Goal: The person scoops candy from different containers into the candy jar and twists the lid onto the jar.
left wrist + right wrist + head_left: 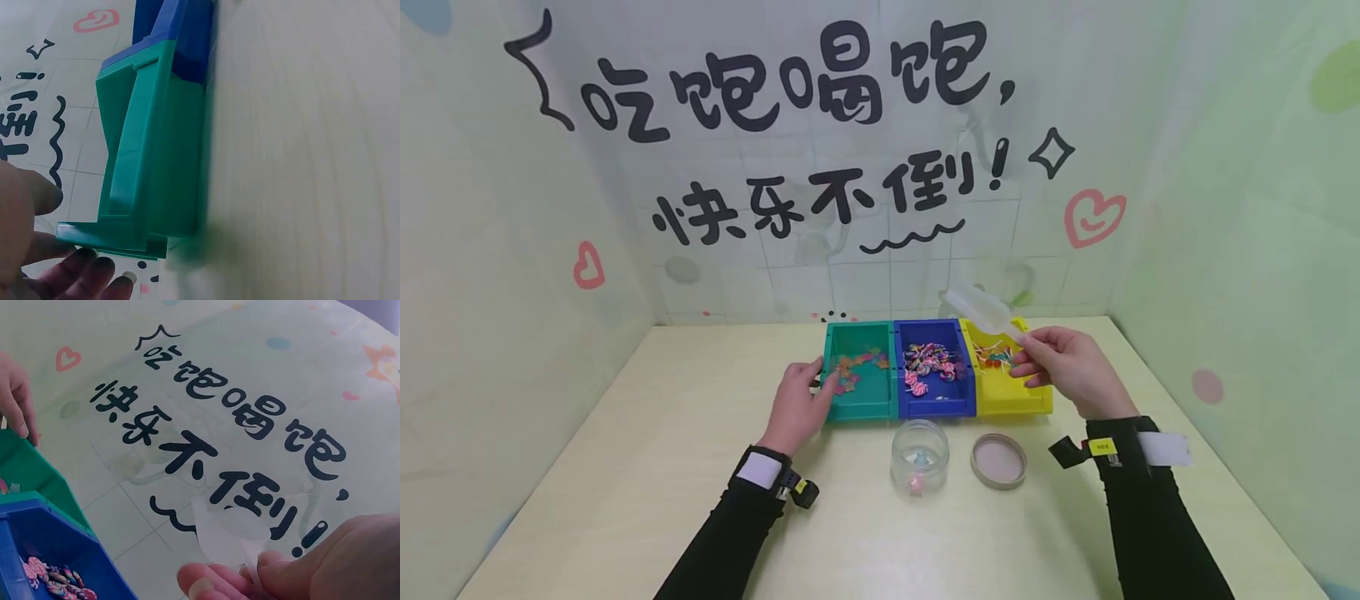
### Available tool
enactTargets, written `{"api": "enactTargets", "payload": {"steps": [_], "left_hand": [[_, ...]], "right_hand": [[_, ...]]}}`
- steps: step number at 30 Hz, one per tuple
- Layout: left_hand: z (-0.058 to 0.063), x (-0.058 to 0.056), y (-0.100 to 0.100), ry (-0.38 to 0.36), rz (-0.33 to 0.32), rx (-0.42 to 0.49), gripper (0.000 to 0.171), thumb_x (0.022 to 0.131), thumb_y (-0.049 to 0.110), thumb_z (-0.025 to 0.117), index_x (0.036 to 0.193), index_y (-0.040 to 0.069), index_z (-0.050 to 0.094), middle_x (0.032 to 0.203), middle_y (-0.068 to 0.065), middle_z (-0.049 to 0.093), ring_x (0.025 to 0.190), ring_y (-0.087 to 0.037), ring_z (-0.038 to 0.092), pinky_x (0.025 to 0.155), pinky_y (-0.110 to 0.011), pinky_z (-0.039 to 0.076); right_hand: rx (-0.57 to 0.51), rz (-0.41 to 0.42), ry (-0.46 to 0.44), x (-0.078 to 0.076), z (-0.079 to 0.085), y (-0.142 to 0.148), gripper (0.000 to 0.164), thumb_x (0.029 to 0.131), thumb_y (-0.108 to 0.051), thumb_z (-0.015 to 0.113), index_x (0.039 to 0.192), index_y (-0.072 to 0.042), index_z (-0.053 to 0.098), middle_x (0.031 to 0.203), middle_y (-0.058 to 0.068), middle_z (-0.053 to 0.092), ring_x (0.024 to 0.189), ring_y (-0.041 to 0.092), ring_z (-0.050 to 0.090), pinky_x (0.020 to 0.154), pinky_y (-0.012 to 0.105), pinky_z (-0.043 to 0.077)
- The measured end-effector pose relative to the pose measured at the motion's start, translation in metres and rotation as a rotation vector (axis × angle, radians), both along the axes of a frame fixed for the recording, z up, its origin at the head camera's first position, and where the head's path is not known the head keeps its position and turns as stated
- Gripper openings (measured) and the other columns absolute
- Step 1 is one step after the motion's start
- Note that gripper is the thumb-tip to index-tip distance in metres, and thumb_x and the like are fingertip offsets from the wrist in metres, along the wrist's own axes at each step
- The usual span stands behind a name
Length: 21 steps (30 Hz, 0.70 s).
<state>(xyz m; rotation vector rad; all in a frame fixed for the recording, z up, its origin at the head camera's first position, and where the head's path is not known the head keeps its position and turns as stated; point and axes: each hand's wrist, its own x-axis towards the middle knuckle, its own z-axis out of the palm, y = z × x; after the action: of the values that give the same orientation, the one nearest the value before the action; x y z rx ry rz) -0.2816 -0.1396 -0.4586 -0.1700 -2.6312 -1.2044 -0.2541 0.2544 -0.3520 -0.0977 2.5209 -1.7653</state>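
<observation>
My left hand (797, 404) holds the left side of the green bin (861, 406). In the left wrist view, that bin's rim (112, 232) lies between the thumb and the curled fingers. Star-shaped pieces (847, 371) in several colours lie in the bin. My right hand (1067, 367) pinches the handle of a translucent white scoop (981, 308), raised above the yellow bin (1011, 400). No load shows in the scoop (228, 534). The blue bin (936, 406), full of striped swirl lollipops (931, 362), stands in the middle. Small lollipops (992, 357) with white sticks lie in the yellow one.
In front of the bins stands a clear open jar (920, 454) with a few small pieces at its bottom. Its round lid (998, 461) lies to the right on the pale wooden table (700, 467). A printed curtain (880, 275) hangs behind and along both sides.
</observation>
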Motion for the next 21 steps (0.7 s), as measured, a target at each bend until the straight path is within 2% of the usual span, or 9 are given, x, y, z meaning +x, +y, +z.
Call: {"api": "enactTargets", "payload": {"steps": [2, 5, 7, 10, 15, 21], "left_hand": [[-0.003, -0.001, -0.001, 0.008, 0.011, -0.021, 0.056, 0.113, 0.024, 0.061, 0.158, -0.008, 0.051, 0.128, -0.027, 0.058, 0.105, -0.034, 0.066, 0.088, -0.04, 0.06], [-0.006, -0.003, -0.002, 0.018, 0.024, -0.046, 0.053, 0.112, 0.021, 0.061, 0.158, -0.005, 0.052, 0.109, -0.021, 0.059, 0.088, -0.025, 0.059, 0.072, -0.029, 0.048], [-0.008, -0.004, -0.002, 0.022, 0.024, -0.055, 0.053, 0.112, 0.02, 0.06, 0.158, -0.005, 0.052, 0.097, -0.017, 0.058, 0.081, -0.021, 0.054, 0.067, -0.026, 0.041], [-0.01, -0.005, -0.002, 0.022, 0.018, -0.06, 0.053, 0.113, 0.02, 0.06, 0.159, -0.004, 0.052, 0.086, -0.012, 0.055, 0.076, -0.019, 0.05, 0.063, -0.025, 0.037], [-0.01, -0.005, -0.004, 0.028, 0.012, -0.046, 0.053, 0.112, 0.02, 0.061, 0.158, -0.004, 0.052, 0.083, -0.01, 0.053, 0.073, -0.019, 0.048, 0.061, -0.026, 0.036], [-0.01, -0.005, -0.006, 0.024, -0.003, -0.044, 0.054, 0.112, 0.02, 0.061, 0.159, -0.005, 0.051, 0.083, -0.009, 0.053, 0.074, -0.018, 0.048, 0.062, -0.025, 0.037]], "right_hand": [[0.044, -0.008, 0.003, -0.001, -0.002, -0.003, 0.043, 0.116, -0.032, 0.057, 0.136, 0.007, 0.061, 0.101, 0.007, 0.079, 0.085, 0.009, 0.079, 0.079, 0.026, 0.065], [0.106, -0.009, -0.002, -0.001, -0.004, -0.009, 0.041, 0.116, -0.032, 0.058, 0.132, 0.005, 0.065, 0.103, 0.013, 0.08, 0.085, 0.012, 0.079, 0.079, 0.029, 0.066], [0.144, 0.0, -0.01, -0.001, -0.005, -0.013, 0.039, 0.115, -0.032, 0.058, 0.128, 0.004, 0.068, 0.103, 0.015, 0.081, 0.084, 0.016, 0.079, 0.077, 0.03, 0.065], [0.192, 0.02, -0.026, -0.001, -0.006, -0.02, 0.04, 0.115, -0.033, 0.059, 0.124, 0.004, 0.071, 0.099, 0.015, 0.08, 0.081, 0.019, 0.078, 0.075, 0.03, 0.064], [0.291, 0.051, -0.051, -0.004, -0.006, -0.035, 0.042, 0.113, -0.035, 0.061, 0.12, 0.004, 0.075, 0.091, 0.011, 0.08, 0.078, 0.021, 0.078, 0.073, 0.033, 0.064], [0.417, 0.054, -0.058, -0.007, -0.007, -0.051, 0.039, 0.112, -0.033, 0.059, 0.097, -0.002, 0.077, 0.081, 0.007, 0.079, 0.071, 0.021, 0.078, 0.067, 0.035, 0.063]]}}
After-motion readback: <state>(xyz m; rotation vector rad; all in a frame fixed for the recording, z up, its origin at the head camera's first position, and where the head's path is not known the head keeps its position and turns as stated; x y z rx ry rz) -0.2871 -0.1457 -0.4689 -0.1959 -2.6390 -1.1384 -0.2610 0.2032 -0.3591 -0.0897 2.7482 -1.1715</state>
